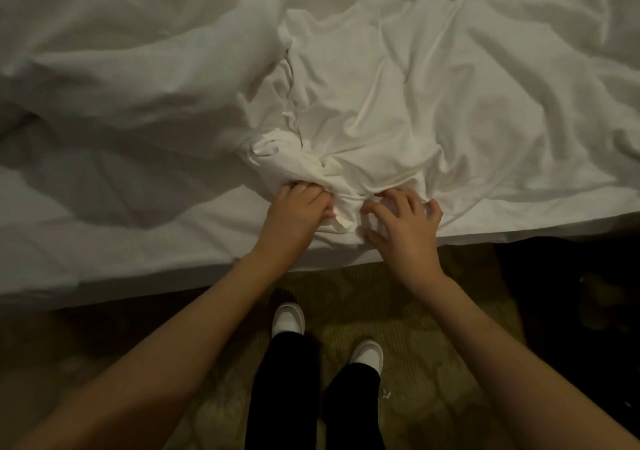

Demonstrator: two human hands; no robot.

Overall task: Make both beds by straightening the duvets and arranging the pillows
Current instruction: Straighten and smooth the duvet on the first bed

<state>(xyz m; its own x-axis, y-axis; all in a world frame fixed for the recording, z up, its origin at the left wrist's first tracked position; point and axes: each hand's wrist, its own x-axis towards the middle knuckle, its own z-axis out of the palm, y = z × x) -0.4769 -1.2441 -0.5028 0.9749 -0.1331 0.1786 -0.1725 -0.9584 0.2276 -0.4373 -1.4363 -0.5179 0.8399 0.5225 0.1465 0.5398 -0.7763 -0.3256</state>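
A rumpled white duvet [398,103] covers the bed and fills the upper two thirds of the head view. One bunched corner of it [311,169] lies near the bed's front edge. My left hand [294,214] is shut on that bunched cloth from the left. My right hand [405,221] rests on the cloth just to the right, fingers spread and curled into the fabric. A flatter white sheet [121,242] shows at the lower left of the bed. No pillow is in view.
The bed's front edge [346,262] runs across the middle, rising toward the right. Below it is a patterned olive carpet [415,311] where my feet in white shoes [289,318] stand. A dark area lies at the right.
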